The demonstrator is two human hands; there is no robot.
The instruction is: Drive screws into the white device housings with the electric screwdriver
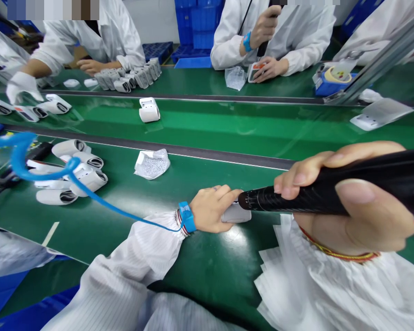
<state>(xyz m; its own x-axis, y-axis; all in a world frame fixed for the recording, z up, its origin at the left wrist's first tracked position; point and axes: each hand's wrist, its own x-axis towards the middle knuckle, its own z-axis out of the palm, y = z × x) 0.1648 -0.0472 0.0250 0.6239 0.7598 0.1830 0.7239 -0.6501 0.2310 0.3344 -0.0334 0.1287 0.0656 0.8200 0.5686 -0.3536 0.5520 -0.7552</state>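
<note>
Bright light; white glare pools on the green worktop [207, 262] below centre. Wide-angle stretch distorts the edges; pixelated blocks mask parts of the top.

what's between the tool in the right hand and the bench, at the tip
In the head view, a grey device lies between the tool and the bench, with the left hand on it.

Driver [326, 195], handheld: black, cylindrical, tapering to a marked nose; near level, nose over the device; contact hidden. 
Device [239, 215], one: pale grey, rounded edge; lies on green worktop [214, 271], partly covered, upper face largely hidden.
</note>
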